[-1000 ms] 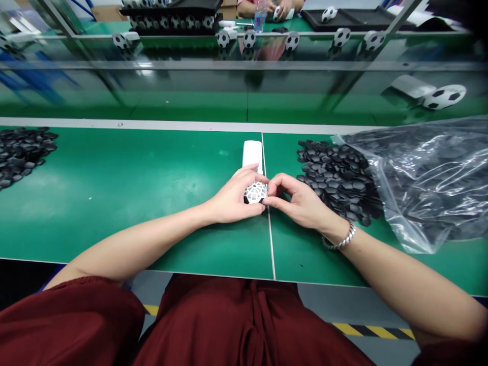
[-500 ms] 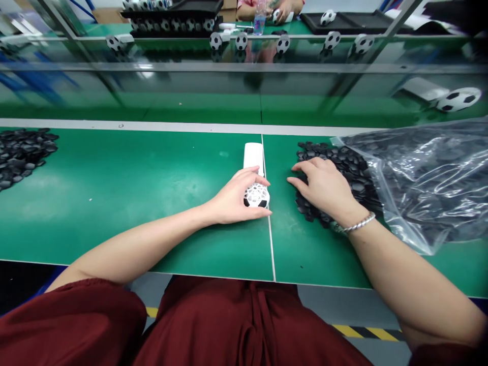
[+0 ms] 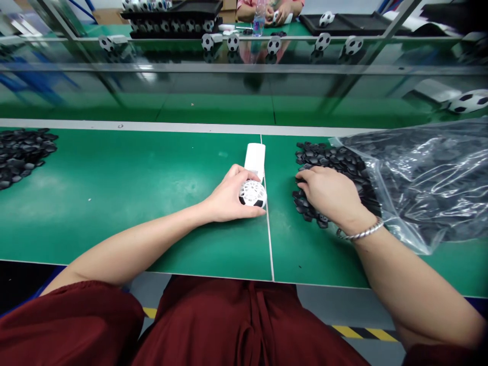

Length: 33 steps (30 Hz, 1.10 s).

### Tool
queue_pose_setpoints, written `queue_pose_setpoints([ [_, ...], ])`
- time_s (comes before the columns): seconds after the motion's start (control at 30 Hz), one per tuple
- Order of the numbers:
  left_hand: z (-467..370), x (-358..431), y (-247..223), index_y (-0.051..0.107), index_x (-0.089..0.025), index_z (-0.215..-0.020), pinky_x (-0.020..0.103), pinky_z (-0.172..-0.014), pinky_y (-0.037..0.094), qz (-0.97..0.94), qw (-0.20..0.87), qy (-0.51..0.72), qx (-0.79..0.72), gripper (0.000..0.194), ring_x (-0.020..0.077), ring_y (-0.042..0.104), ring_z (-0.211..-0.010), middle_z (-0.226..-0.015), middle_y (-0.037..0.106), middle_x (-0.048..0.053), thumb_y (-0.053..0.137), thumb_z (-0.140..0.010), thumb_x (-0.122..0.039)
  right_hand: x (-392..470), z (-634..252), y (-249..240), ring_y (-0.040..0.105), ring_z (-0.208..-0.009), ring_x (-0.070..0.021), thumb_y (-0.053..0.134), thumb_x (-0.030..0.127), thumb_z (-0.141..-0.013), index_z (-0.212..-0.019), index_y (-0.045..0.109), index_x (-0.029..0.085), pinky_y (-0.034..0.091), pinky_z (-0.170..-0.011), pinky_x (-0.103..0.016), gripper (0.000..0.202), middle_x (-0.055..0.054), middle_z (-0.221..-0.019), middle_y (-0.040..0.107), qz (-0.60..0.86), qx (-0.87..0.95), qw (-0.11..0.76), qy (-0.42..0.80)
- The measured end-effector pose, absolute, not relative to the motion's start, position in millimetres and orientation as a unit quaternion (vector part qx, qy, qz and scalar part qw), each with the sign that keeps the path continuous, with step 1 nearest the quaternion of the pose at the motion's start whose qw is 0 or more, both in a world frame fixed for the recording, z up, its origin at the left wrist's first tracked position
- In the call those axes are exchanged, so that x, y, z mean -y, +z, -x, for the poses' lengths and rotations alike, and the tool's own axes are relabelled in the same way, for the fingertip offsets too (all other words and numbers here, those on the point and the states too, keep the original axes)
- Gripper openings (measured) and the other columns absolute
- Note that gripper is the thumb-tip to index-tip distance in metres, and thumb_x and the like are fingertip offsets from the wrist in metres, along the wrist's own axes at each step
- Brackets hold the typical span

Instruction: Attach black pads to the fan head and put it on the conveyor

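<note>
own hands (image 3: 229, 195): two
held ball unit (image 3: 252, 194): one
black-piece piles (image 3: 23, 152): two; pieces not countable
clear plastic bag (image 3: 438, 188): one
bracelet (image 3: 366, 232): one
ball units in far row (image 3: 233, 42): six distinct
ball unit at right edge (image 3: 469, 101): one
ball (image 3: 327, 19) on black tray (image 3: 364, 24): one
drinks bottle (image 3: 258, 23): one

Gap between hands: open green tabletop (image 3: 284, 239) runs from the ball piece (image 3: 252, 194) to the right pile of black pieces (image 3: 308, 211), with room to pass sideways.
Ball piece: the left hand (image 3: 232, 195) curls round its left side; its right side faces the gap.
Beyond it: the white body (image 3: 254, 158) blocks the straight way outward.
Right pile: the right hand (image 3: 330, 195) covers its middle; the plastic bag (image 3: 430, 188) overlaps its right side.
Left stretch: wide room reaches the left pile (image 3: 25, 152), though the left forearm (image 3: 152, 241) bars access from the near edge.
</note>
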<state>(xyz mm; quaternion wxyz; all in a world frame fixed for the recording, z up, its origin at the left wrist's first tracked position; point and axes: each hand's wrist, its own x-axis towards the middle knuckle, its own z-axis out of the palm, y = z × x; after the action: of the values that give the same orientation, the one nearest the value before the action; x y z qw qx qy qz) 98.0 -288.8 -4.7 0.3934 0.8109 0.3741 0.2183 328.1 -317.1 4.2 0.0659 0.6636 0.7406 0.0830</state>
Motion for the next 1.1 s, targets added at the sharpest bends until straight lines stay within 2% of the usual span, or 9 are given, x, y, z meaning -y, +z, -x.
queue_pose_setpoints([
  [0.2, -95, 285, -1, 0.048, -0.021, -0.114, 0.043, -0.099, 0.037, -0.82, 0.417, 0.195, -0.34, 0.056, 0.0227, 0.046, -0.109, -0.114, 0.041, 0.006, 0.064, -0.06, -0.017, 317, -327, 4, 0.057, -0.088, -0.0243, 0.044, 0.022, -0.087, -0.098, 0.063, 0.016, 0.033, -0.058, -0.03, 0.023, -0.008, -0.097, 0.064, -0.66, -0.745, 0.067, 0.077],
  [0.4, -97, 285, -3, 0.051, -0.02, -0.111, 0.043, -0.095, 0.039, -0.804, 0.411, 0.223, -0.368, 0.059, 0.024, 0.048, -0.105, -0.112, 0.044, 0.007, 0.073, -0.058, -0.033, 321, -322, 8, 0.056, -0.083, -0.025, 0.04, 0.017, -0.087, -0.092, 0.064, 0.017, 0.031, -0.061, -0.032, 0.024, -0.007, -0.089, 0.066, -0.647, -0.747, 0.105, 0.108],
  [0.6, -96, 281, 0, 0.049, -0.019, -0.111, 0.041, -0.091, 0.042, -0.811, 0.402, 0.206, -0.372, 0.055, 0.0229, 0.05, -0.103, -0.113, 0.047, 0.006, 0.066, -0.059, -0.024, 320, -325, 7, 0.055, -0.086, -0.0259, 0.043, 0.02, -0.086, -0.1, 0.062, 0.014, 0.031, -0.061, -0.032, 0.024, -0.01, -0.093, 0.063, -0.646, -0.75, 0.091, 0.112],
  [0.83, -93, 278, 3, 0.049, -0.019, -0.111, 0.037, -0.083, 0.045, -0.813, 0.409, 0.193, -0.366, 0.054, 0.0227, 0.052, -0.098, -0.113, 0.052, 0.007, 0.064, -0.059, -0.023, 323, -322, 6, 0.056, -0.075, -0.0231, 0.042, 0.018, -0.086, -0.085, 0.064, 0.013, 0.031, -0.055, -0.03, 0.023, -0.011, -0.081, 0.06, -0.637, -0.761, 0.062, 0.108],
  [1.0, -92, 276, 4, 0.05, -0.019, -0.11, 0.039, -0.085, 0.044, -0.808, 0.423, 0.19, -0.363, 0.053, 0.0228, 0.052, -0.098, -0.112, 0.052, 0.007, 0.064, -0.059, -0.02, 324, -320, 8, 0.057, -0.075, -0.0231, 0.043, 0.02, -0.087, -0.088, 0.063, 0.012, 0.037, -0.057, -0.031, 0.022, -0.011, -0.083, 0.061, -0.632, -0.77, 0.0, 0.088],
  [1.1, -92, 277, 2, 0.05, -0.019, -0.111, 0.04, -0.09, 0.041, -0.805, 0.423, 0.194, -0.368, 0.054, 0.0232, 0.05, -0.102, -0.112, 0.05, 0.007, 0.066, -0.059, -0.023, 325, -315, 13, 0.058, -0.078, -0.0195, 0.048, 0.02, -0.086, -0.092, 0.063, 0.016, 0.043, -0.065, -0.029, 0.017, -0.008, -0.089, 0.062, -0.58, -0.807, -0.109, 0.002],
])
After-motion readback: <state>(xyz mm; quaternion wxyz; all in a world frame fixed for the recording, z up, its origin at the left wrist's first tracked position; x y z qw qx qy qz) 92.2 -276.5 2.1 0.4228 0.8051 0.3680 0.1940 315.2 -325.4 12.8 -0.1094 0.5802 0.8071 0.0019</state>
